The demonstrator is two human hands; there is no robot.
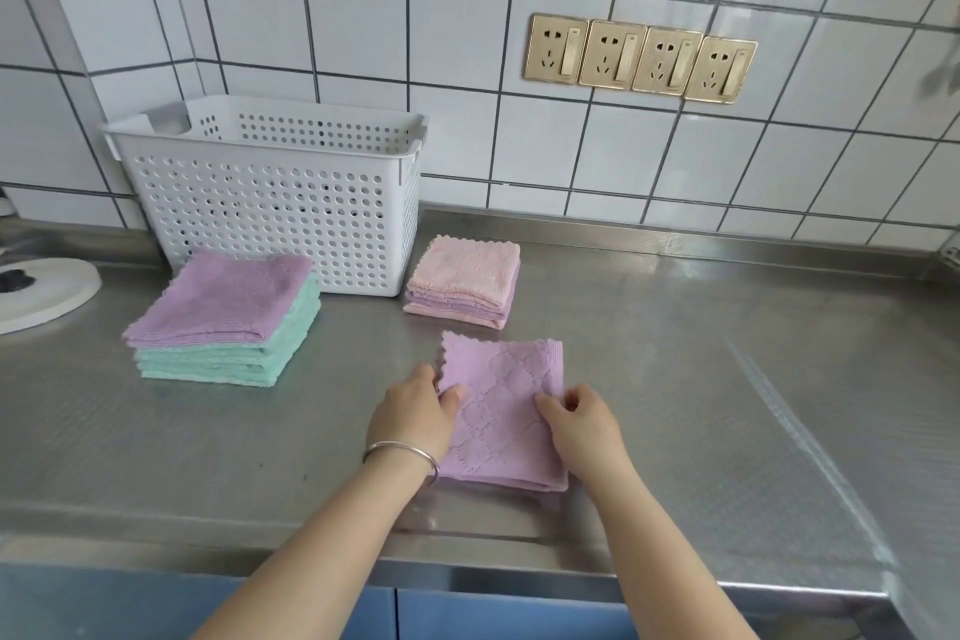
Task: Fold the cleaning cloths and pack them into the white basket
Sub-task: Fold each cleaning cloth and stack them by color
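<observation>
Counter (675, 379), left to right: purple-and-green stack (223, 327) lying before the basket (270, 203); pink stack (464, 282) sitting right of it. Left hand (413, 411) pinching the lilac cloth (506, 411) by its left edge, right hand (584, 418) pinching its right edge; cloth lying folded on the counter.

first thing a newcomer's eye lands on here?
Probably the two hands at centre front: the left hand and right hand each pinch a side of a folded lilac cloth lying on the steel counter. Next, the white basket against the tiled wall at back left, flanked by a lilac-and-green stack in front of it and a smaller pink stack to its right. The gold sockets on the wall also stand out.
</observation>
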